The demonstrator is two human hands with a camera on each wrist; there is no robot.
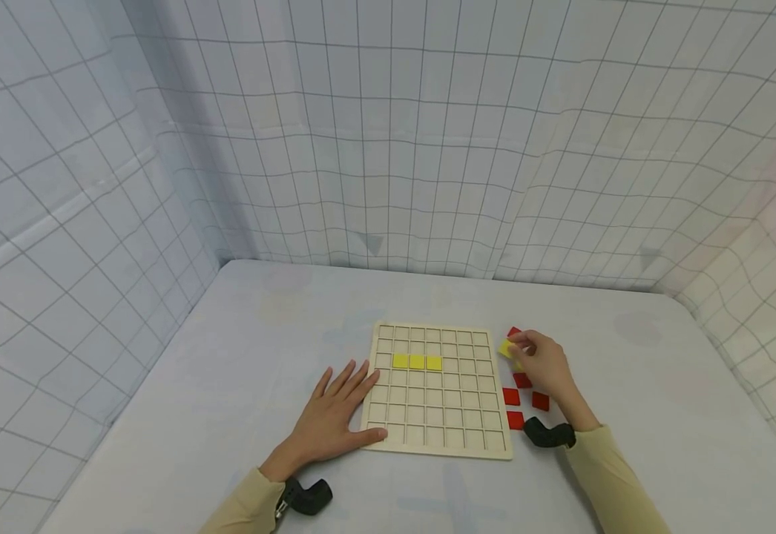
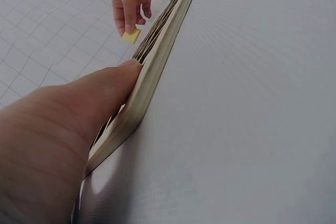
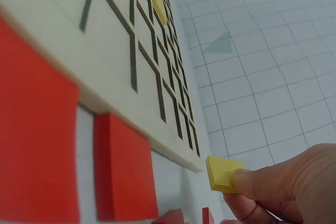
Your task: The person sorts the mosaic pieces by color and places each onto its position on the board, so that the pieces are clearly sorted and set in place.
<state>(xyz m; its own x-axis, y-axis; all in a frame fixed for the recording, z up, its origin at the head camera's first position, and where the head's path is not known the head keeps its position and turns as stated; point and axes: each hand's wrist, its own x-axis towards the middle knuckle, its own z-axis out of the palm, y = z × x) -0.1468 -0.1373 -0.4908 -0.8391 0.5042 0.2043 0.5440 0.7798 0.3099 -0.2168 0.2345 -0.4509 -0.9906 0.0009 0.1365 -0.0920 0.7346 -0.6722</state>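
My right hand (image 1: 545,365) pinches a yellow square tile (image 3: 222,173) between thumb and fingers, just off the right edge of a pale wooden grid board (image 1: 433,441). Three yellow tiles (image 1: 417,362) sit side by side in cells of the board's third row. Spread flat at the board's left side, my left hand (image 1: 328,419) has its fingertips on the edge and its thumb on the lower left corner. In the left wrist view that thumb (image 2: 105,90) presses on the rim. Red tiles (image 1: 515,420) lie beside the board, under and near my right hand.
The board lies on a white table (image 1: 261,319) with a grid-patterned white curtain (image 1: 388,148) behind and at both sides. Several loose red tiles, one of them a red tile (image 1: 540,401) farther right, lie along the board's right edge. Both wrists wear black camera mounts (image 1: 548,432).
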